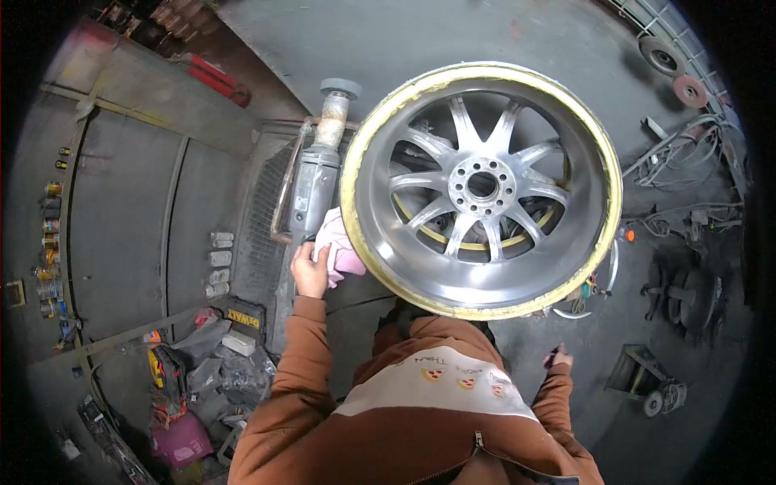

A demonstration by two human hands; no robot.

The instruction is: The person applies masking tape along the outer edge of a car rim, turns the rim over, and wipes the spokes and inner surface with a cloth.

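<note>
Wheel rim (482,204), its border yellowish and its spokes silver, stands in front of the person, to the right of a long grey machine (314,190). Between them bunches a pink cloth (346,257), pinched in the closed grip of the left hand (309,271); the right hand (558,357) is low at the right, its grip too small to tell.

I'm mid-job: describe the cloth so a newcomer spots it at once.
Find the big spoked wheel, then follow its yellow-edged rim to the picture's lower left. The cloth is bunched between that rim and the person's left hand; its pale pink folds set it apart from the grey tool above.
</note>
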